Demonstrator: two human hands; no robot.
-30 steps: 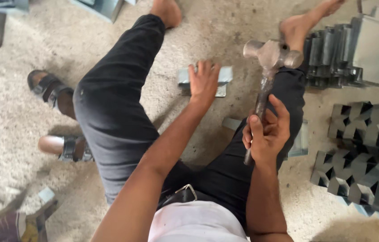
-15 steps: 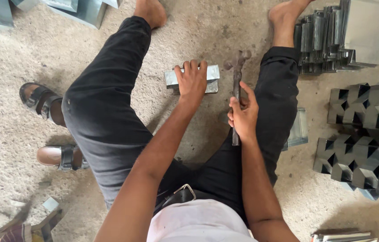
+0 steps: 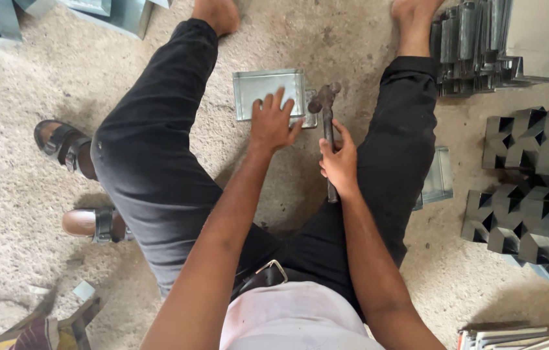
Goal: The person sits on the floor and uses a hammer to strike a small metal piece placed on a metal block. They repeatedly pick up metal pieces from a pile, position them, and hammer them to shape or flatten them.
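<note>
Two bare hands work between the person's outstretched legs on the rough concrete floor [image 3: 21, 162]. Spread flat, fingers splayed and gripping nothing, the left hand [image 3: 273, 123] presses down on the shallow rectangular tray of grey sheet metal [image 3: 268, 91], which lies on the ground between the knees with its raised rims facing up. Clenched round the shaft, the right hand [image 3: 339, 162] holds the dark steel hammer [image 3: 326, 120], whose head rests just at the tray's right edge, touching or very nearly touching the small tab there; which of the two cannot be told

As for progress, the tray's walls look already folded up, so shaping seems mostly done and the hammering at that right corner appears to be what is in hand. A second, similar tray [image 3: 440, 175] lies just beside the right thigh. To the right, a block of folded dark metal pieces with zigzag profiles [image 3: 534, 188] stands stacked, and a row of upright grey sheet parts [image 3: 475, 45] sits by the right foot; whether those are finished goods or stock waiting cannot be judged. Two sandals [image 3: 76, 188] lie left of the left leg
</note>
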